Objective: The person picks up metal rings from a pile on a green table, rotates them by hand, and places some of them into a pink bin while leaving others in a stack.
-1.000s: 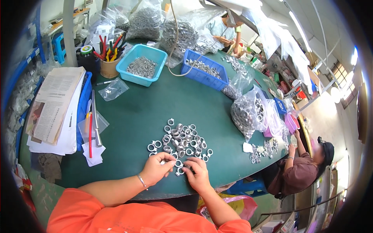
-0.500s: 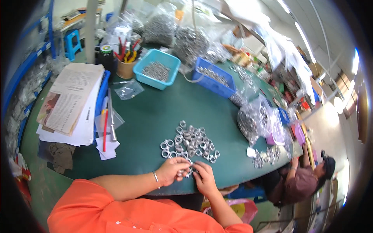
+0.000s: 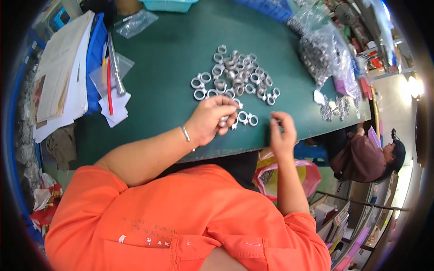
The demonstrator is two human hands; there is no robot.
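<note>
My left hand [image 3: 211, 118] is curled closed at the near edge of a pile of grey metal rings [image 3: 238, 72]. A small rounded metal ring [image 3: 224, 119] shows between its fingers, and the rest of what it holds is hidden. To the right, apart from the pile, my right hand [image 3: 283, 133] is raised over the table edge, thumb and fingers a little apart, with nothing visible in it. Between the hands a few joined rings [image 3: 244, 118] lie on the green table [image 3: 167, 67].
A blue tray [image 3: 96, 58] with papers [image 3: 58, 67] stands left, beside a red pen [image 3: 109, 86] and a metal rod [image 3: 115, 67]. Bags of metal parts [image 3: 316, 56] sit at right. A seated person [image 3: 361, 158] is beyond the right edge. A pink bag [image 3: 309, 176] hangs below.
My right hand has moved away from my left, to the right. The view has tilted down, so the table appears higher. A few rings now show between the hands.
</note>
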